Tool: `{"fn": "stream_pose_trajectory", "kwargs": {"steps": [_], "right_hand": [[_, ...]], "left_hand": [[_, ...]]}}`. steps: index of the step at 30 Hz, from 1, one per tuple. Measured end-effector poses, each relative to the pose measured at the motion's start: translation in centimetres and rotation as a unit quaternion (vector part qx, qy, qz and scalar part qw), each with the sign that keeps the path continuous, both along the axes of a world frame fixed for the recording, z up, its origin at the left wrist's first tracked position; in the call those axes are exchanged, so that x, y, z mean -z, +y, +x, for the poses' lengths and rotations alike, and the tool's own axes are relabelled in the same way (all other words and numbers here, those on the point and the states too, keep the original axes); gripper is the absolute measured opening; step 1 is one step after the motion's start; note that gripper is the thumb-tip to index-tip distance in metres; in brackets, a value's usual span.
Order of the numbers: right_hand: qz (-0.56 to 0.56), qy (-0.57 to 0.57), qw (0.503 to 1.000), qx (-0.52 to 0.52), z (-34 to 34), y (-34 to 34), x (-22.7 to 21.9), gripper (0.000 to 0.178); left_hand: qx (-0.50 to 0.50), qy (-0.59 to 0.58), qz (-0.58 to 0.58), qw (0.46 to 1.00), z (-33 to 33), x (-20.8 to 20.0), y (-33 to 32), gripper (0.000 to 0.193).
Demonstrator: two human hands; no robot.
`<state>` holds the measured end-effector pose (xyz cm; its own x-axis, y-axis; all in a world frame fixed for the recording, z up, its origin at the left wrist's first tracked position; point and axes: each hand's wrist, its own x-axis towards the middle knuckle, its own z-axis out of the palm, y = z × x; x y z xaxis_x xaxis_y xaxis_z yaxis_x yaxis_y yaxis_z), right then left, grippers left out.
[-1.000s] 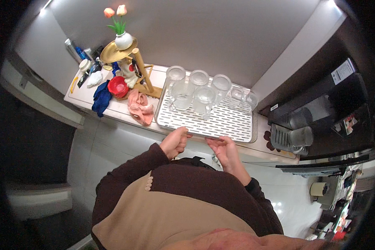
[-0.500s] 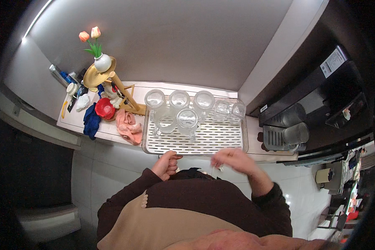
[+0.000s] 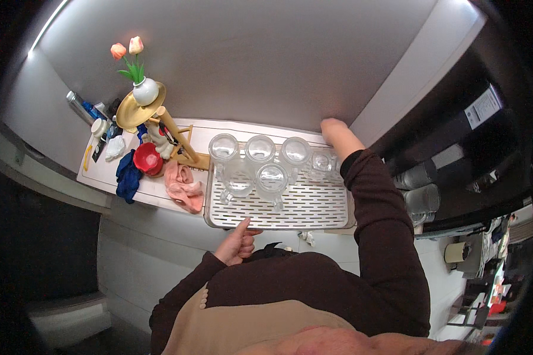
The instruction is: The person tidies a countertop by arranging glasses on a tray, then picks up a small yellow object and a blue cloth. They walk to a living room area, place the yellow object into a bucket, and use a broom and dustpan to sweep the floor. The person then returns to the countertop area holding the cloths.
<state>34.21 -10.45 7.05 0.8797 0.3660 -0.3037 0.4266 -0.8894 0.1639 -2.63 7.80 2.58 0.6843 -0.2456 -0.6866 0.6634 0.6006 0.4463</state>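
A drip tray with a slotted metal top lies on the white counter in front of me. Several clear glass mugs stand upside down on it, grouped at its left and middle, with smaller glasses at the right. At the tray's front edge my left hand is closed, its thumb over the rim and the fingers folded below. My right hand reaches past the tray's far right corner, close to the wall; its fingers are mostly hidden, and the forearm covers the tray's right side.
To the left are a gold stand with a white vase of tulips, a red bowl, a pink cloth and a dark blue cloth. A black dispenser with glass pitchers stands at the right.
My right hand has moved from in front of the tray to its far right corner. The left hand stays at the front edge, its thumb now raised onto the rim.
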Motion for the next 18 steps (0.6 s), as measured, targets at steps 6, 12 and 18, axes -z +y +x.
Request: {"fn": "stream_pose_trajectory", "kwargs": {"steps": [6,12,18], "right_hand": [[-0.056,0.011,0.998,-0.013,0.6,-0.5,2.0,0.028],[-0.017,-0.017,1.0,-0.014,0.5,-1.1,1.4,0.025],[0.054,0.019,0.997,0.044,0.7,-1.1,1.7,0.027]], "left_hand": [[0.007,0.011,-0.023,1.0,0.2,-0.1,0.2,0.042],[0.011,0.016,-0.019,1.0,0.3,0.1,0.2,0.045],[-0.001,0.02,-0.017,1.0,0.3,-0.2,0.0,0.043]]}}
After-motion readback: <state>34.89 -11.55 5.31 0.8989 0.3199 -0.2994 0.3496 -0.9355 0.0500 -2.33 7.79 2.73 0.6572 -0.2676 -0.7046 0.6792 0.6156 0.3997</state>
